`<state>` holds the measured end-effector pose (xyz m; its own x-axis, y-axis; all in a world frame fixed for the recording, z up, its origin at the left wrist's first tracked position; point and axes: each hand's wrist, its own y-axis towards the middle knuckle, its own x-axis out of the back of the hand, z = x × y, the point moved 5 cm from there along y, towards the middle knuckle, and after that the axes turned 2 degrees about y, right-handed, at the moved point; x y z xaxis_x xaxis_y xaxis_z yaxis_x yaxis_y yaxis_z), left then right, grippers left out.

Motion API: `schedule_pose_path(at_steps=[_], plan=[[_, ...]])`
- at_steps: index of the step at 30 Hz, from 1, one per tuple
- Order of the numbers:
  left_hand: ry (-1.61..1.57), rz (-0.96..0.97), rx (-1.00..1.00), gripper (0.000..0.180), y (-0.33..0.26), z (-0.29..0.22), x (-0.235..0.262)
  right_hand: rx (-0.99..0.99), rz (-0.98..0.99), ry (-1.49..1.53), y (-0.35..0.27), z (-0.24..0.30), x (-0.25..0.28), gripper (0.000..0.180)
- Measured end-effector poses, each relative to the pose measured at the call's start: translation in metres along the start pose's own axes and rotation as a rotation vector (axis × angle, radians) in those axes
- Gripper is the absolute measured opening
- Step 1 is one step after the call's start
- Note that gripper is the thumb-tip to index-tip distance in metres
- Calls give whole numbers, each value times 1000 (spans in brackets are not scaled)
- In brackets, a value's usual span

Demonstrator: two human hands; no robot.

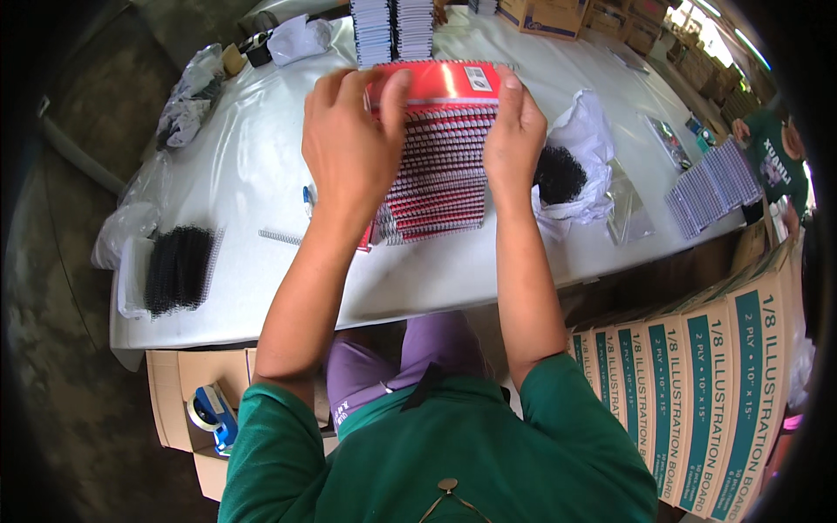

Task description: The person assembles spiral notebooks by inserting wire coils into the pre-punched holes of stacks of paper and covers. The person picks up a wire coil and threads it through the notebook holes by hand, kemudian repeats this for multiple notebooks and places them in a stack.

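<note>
A tall stack of spiral notebooks (440,166) with red covers and wire bindings stands on the table in front of me. The topmost red notebook (436,83) has a glossy cover and a white label at its right. My left hand (349,148) is curled round its left side, thumb over the cover. At the right edge, my right hand (516,131) grips it with the thumb on top; its other fingers are partly hidden. Left of the stack lie a loose wire coil (281,236) and a small blue-and-white item (308,202).
Black binding coils (181,268) lie at the left, more black coils (560,174) on white plastic at the right. Notebook stacks (372,30) stand at the back. Further right are another notebook row (713,189) and a person (776,152). A tape dispenser (214,418) sits below the table edge.
</note>
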<state>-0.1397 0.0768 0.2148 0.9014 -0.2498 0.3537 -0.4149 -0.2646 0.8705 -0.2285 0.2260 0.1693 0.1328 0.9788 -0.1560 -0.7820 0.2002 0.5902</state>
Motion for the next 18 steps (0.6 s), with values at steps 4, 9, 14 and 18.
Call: schedule_pose_path(at_steps=[4,9,14,18], plan=[[-261,58,252,26,-15,17,-11,108,-69,-170,1,2,3,33],[-564,102,256,20,-29,74,14,258,-109,-110,-17,13,29,33],[238,869,-248,51,-152,114,10,199,39,261,-103,11,40,28],[164,685,-154,41,-145,92,53,-954,393,696,-200,-45,9,49]])
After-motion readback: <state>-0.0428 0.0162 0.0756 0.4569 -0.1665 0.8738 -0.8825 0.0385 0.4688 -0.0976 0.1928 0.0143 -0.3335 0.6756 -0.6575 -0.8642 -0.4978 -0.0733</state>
